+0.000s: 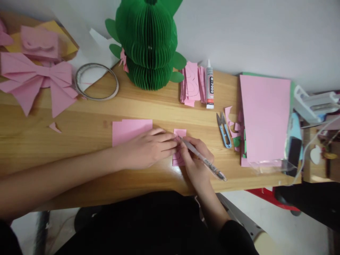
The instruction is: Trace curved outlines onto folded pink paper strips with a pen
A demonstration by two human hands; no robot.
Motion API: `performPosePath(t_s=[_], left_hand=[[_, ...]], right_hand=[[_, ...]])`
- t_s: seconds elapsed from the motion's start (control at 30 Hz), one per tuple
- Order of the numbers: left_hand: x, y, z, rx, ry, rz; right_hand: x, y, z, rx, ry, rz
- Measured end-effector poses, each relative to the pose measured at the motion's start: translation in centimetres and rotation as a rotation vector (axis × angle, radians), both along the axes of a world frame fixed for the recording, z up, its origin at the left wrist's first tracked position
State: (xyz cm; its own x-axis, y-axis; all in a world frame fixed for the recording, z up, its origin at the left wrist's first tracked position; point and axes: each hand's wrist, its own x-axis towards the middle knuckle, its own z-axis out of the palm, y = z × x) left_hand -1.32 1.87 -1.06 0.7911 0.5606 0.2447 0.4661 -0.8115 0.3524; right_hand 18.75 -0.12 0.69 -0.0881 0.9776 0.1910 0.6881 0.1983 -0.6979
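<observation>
My right hand (198,164) grips a grey pen (198,152), its tip resting near the top of a small pink paper strip (180,131). Curved lines show on the lower part of that strip. My left hand (150,147) lies flat with its fingers stretched out, the fingertips on the strip's left side. Under and behind the left hand are larger pink paper sheets (129,130), partly covered by it. The strip's middle is hidden by my fingers.
A green honeycomb paper figure (150,46) stands at the back. Beside it are pink cut pieces (191,81) and a glue tube (210,88). Snips (224,131) and a pink paper stack (267,117) lie right; a tape roll (115,88) and pink bow (39,72) lie left.
</observation>
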Motion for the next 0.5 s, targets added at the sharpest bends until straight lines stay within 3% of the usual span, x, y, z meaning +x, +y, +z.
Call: performPosePath(t_s=[0.5], left_hand=[[0.12,-0.07,-0.16,0.045,-0.033,0.019]], right_hand=[[-0.14,0.82,0.12,0.037,-0.007,0.075]])
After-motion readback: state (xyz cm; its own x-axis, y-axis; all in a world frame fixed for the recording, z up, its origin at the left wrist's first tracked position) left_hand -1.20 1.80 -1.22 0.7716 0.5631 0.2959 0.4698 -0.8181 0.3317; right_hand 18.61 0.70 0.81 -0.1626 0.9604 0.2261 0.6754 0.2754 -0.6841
